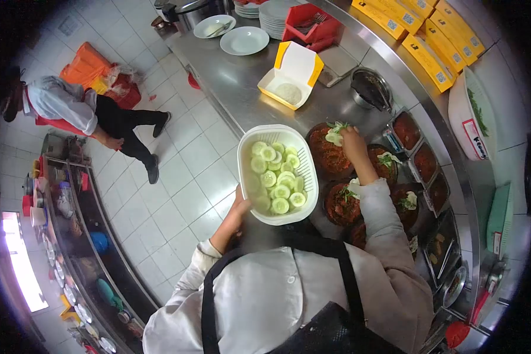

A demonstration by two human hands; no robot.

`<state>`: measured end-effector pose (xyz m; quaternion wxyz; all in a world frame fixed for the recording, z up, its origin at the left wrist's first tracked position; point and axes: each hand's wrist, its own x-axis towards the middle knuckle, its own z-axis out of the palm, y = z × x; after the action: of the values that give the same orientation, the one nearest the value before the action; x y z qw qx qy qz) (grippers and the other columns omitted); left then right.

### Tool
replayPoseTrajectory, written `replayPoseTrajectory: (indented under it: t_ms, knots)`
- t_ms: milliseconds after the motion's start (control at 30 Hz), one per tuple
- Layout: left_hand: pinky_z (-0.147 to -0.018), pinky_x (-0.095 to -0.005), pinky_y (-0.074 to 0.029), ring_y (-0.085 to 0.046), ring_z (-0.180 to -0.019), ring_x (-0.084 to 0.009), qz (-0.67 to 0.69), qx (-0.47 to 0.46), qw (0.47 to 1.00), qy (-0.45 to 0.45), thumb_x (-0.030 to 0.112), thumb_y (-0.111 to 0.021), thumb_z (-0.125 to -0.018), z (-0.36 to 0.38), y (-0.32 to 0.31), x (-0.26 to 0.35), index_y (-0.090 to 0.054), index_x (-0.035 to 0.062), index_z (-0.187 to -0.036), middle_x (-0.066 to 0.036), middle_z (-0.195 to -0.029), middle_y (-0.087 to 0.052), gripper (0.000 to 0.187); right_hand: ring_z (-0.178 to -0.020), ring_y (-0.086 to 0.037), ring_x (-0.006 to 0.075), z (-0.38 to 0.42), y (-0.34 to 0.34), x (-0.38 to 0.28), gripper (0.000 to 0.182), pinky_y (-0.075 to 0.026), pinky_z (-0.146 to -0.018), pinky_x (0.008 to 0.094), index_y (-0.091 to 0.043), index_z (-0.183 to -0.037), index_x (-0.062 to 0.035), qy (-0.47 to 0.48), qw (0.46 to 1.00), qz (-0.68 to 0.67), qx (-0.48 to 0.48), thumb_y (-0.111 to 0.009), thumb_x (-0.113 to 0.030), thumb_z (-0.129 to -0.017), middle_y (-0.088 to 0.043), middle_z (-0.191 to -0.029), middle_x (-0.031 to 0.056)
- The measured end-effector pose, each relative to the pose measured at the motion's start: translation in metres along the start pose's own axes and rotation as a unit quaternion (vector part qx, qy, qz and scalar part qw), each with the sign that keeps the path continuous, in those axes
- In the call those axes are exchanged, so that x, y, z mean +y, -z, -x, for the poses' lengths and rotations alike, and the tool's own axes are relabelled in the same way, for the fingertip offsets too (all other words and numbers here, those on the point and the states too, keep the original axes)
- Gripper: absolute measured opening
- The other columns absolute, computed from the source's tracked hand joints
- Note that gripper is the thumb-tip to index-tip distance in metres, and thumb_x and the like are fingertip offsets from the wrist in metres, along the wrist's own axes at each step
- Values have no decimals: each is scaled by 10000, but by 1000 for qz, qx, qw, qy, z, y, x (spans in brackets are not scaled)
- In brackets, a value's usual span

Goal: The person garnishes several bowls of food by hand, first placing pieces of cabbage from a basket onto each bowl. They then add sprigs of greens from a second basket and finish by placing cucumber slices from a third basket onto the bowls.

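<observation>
A white slotted basket (246,200) holds several cucumber slices (282,192). My left hand (239,210) grips its lower left rim. Over a round dish of red sauce (329,154), my right hand (353,144) is closed at pale green leaves or slices (336,134); whether it holds them or only touches them is unclear. Several more dark round dishes with red sauce stand below and to the right, including one (341,206) with greens on top. My right sleeve and forearm hide part of these dishes.
An open yellow box (304,62) with rice, white plates (245,41) and a red bin (310,25) stand on the steel counter. Metal trays of sauce (406,131) line the right. Yellow boxes (428,62) sit on a shelf. Another person (71,103) walks at the left.
</observation>
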<state>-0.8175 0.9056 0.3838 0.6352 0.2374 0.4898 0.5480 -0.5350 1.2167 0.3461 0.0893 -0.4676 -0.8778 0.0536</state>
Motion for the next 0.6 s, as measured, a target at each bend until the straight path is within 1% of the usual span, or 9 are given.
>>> replayPoseTrajectory:
  t_ms: [33,67,100,133,200,267,333,400,600]
  knots:
    - [-1079,-391,-275,-263,-1344,-295,-7,-10,1000,-8,272,-506,-794,-1,0,1,-125,51,-1473,-154,-1458,-259,809,-977,-548,358,3,2,-4,225,-425,-923,465,-648,-1031,-35,-1,1000,2,2,-644,-96,-814,-572,-1009,158]
    - [-1026,-432,-381,-351,-1292,-324,-15,-21,1000,-15,213,-504,-756,-2,1,2,-93,79,-1474,-161,-1430,-284,839,-946,-559,356,6,7,-14,212,-440,-894,449,-640,-1018,-37,-9,997,-18,75,-647,-105,-817,-574,-1005,153]
    - [-1026,-432,-381,-351,-1292,-324,-15,-25,999,-17,213,-504,-756,-5,3,2,-93,79,-1474,-161,-1430,-284,839,-916,-570,354,7,16,-28,200,-456,-866,433,-632,-1005,-40,-17,988,-36,149,-651,-115,-820,-576,-1002,148]
    - [-1036,-414,-360,-337,-1298,-312,-39,-35,998,-35,205,-501,-755,-8,7,0,-111,61,-1465,-161,-1419,-294,823,-916,-570,354,8,26,-40,200,-456,-866,433,-632,-1005,-40,-19,988,-33,151,-651,-115,-820,-576,-1002,148]
    - [-1046,-395,-339,-322,-1304,-301,-65,-52,996,-45,197,-498,-755,-9,9,2,-129,42,-1456,-162,-1408,-303,807,-890,-580,336,20,59,-78,246,-476,-808,402,-611,-1046,-42,-51,961,-221,156,-662,-127,-820,-569,-993,147]
    - [-1141,-370,-142,-152,-1403,-276,-143,-81,985,-42,292,-498,-783,-13,8,12,-144,4,-1465,-154,-1485,-217,821,-899,-581,324,40,86,-115,347,-479,-792,400,-581,-1131,-50,17,944,-329,-10,-674,-129,-807,-560,-993,159]
    - [-1142,-368,-137,-146,-1404,-278,-137,-107,985,-17,290,-493,-780,-17,9,14,-139,0,-1465,-155,-1486,-211,823,-903,-584,312,68,83,-145,417,-479,-798,408,-563,-1174,-51,140,932,-317,-100,-689,-128,-784,-551,-1014,166]
    - [-1143,-367,-131,-141,-1405,-280,-133,-138,981,7,288,-489,-778,-26,8,15,-133,-3,-1465,-157,-1488,-205,826,-971,-574,307,90,82,-166,470,-477,-841,392,-559,-1177,-48,198,948,-212,-128,-710,-63,-732,-551,-1042,151]
    - [-1139,-366,-138,-152,-1400,-278,-119,-201,972,36,254,-466,-790,-40,-3,9,-145,-2,-1462,-160,-1479,-223,788,-975,-551,342,121,90,-174,467,-459,-828,407,-545,-1146,-85,42,972,-199,-122,-712,-51,-711,-527,-980,148]
